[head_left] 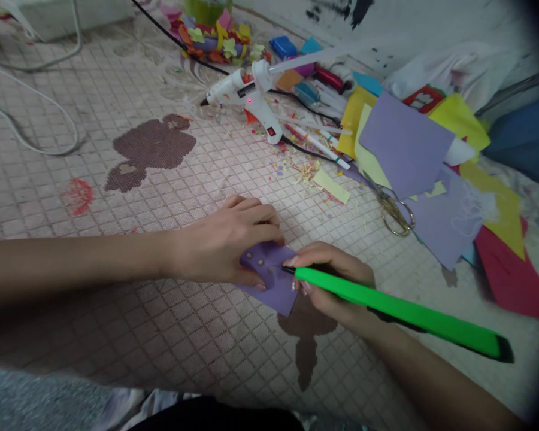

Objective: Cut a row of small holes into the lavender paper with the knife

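Head view: L hand (pixel 224 239) was held palm-down on a purple card (pixel 273 293), fingers close together & slightly curled, thumb near the card's lower edge. R hand (pixel 327 281) was curled round a bright green marker (pixel 395 308), gripped btwn fingers & thumb, w/ its black tip over the card just beside the L fingertips; contact could not be told. Two small grey dots were seen on the card by the L hand. Card was lying btwn both hands on a patterned mat (pixel 117 287).

Further out, a pale yellow paper strip (pixel 331 185) & small paper scraps (pixel 296 170) were scattered on the mat. Gold-coloured scissors (pixel 393 209) were partly tucked under lilac sheets (pixel 406 143), w/ yellow sheets (pixel 458 126) & a red sheet (pixel 512 275) alongside. Beyond, a white hot glue gun (pixel 238 96) was laid on its side, red light lit, black cord (pixel 184 42) attached. Multicoloured cut shapes (pixel 211 42) were heaped at the far edge; a white cable (pixel 27 114) was looped at far left.
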A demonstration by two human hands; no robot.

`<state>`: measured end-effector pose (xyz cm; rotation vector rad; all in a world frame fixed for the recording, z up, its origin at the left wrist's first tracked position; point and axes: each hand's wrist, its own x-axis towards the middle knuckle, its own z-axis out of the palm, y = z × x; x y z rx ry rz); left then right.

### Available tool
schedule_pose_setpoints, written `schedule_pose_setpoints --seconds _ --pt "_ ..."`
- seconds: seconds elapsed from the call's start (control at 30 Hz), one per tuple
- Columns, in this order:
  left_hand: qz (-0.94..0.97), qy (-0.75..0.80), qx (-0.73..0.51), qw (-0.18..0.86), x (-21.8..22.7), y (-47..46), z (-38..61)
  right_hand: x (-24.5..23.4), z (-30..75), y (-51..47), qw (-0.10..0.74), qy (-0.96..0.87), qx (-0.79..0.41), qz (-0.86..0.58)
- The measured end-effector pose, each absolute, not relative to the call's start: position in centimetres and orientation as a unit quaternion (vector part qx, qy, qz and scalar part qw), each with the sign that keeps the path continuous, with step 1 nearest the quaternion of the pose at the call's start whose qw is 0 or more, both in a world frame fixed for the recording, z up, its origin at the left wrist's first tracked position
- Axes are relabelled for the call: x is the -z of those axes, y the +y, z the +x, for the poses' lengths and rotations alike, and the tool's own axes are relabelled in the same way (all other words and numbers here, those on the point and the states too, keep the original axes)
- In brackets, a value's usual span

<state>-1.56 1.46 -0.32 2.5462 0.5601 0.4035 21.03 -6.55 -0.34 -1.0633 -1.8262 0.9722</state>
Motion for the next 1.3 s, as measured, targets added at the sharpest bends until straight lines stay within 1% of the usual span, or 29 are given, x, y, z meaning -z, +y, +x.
schedule_pose_setpoints --seconds 0.1,0.3,0.57,0.8,1.0,1.07,1.2,1.3 --pt "0.935 0.209 -0.142 0.248 0.24 1.40 -1.54 0.59 20.97 -7.02 0.418 -0.694 -0.392 -0.436" --pt "0.936 0.210 -0.142 0.245 0.21 1.42 -1.51 0.26 20.69 -7.12 0.392 -0.712 -0.373 -0.447" --pt "0.936 0.207 -0.148 0.244 0.29 1.43 -1.53 0.30 20.27 -6.98 0.394 -0.714 -0.356 -0.456" --pt "0.935 0.211 -0.144 0.244 0.27 1.37 -1.53 0.11 20.60 -7.04 0.375 -0.731 -0.358 -0.444" --pt "0.936 0.209 -0.145 0.243 0.32 1.40 -1.57 -0.16 20.39 -6.69 0.367 -0.765 -0.324 -0.418" --pt "0.936 0.209 -0.146 0.243 0.26 1.39 -1.53 -0.09 20.33 -6.77 0.382 -0.752 -0.332 -0.423" --pt "0.937 0.211 -0.140 0.242 0.06 1.28 -1.54 0.00 20.24 -6.99 0.442 -0.686 -0.358 -0.453" --pt "0.938 0.215 -0.137 0.237 -0.03 1.17 -1.63 -0.18 20.09 -6.96 0.447 -0.668 -0.366 -0.469"
